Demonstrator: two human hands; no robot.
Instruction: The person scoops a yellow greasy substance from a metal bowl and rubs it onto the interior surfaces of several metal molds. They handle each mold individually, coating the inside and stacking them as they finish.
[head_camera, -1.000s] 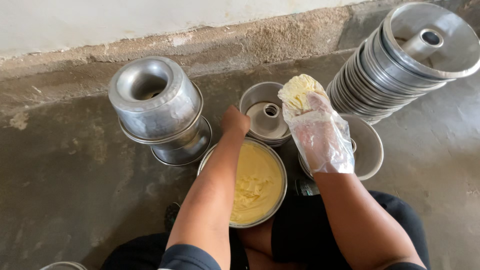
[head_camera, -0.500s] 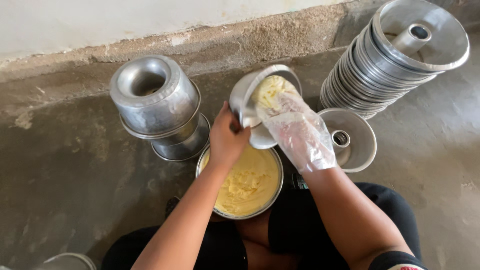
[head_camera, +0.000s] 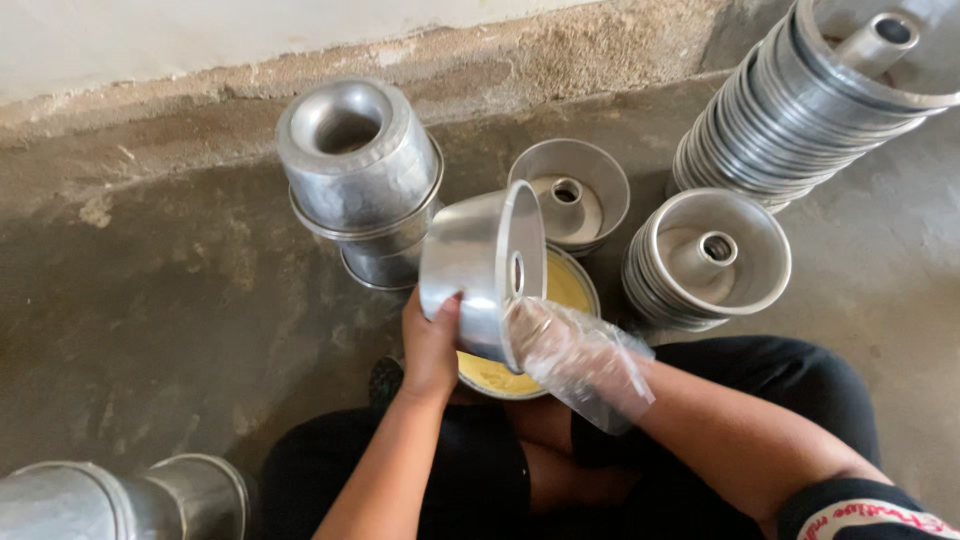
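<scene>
My left hand (head_camera: 430, 345) grips an aluminium ring cake mould (head_camera: 475, 270) by its outer wall, tipped on its side with the opening facing right. My right hand (head_camera: 575, 355), covered in a clear plastic bag, reaches into the mould's open side, its fingers hidden inside. Under both hands sits a round bowl of yellow paste (head_camera: 565, 290), mostly hidden by the mould.
An upturned stack of moulds (head_camera: 360, 165) stands at the left. An open mould (head_camera: 572, 190) sits behind, a short stack (head_camera: 705, 255) at right, a tall leaning stack (head_camera: 830, 90) at top right. More metal moulds (head_camera: 120, 500) lie at bottom left. Concrete floor meets a wall.
My left hand has lifted the mould off the floor, brought it over the bowl and tipped it on its side. My bagged right hand, earlier held above it, has gone into the mould.
</scene>
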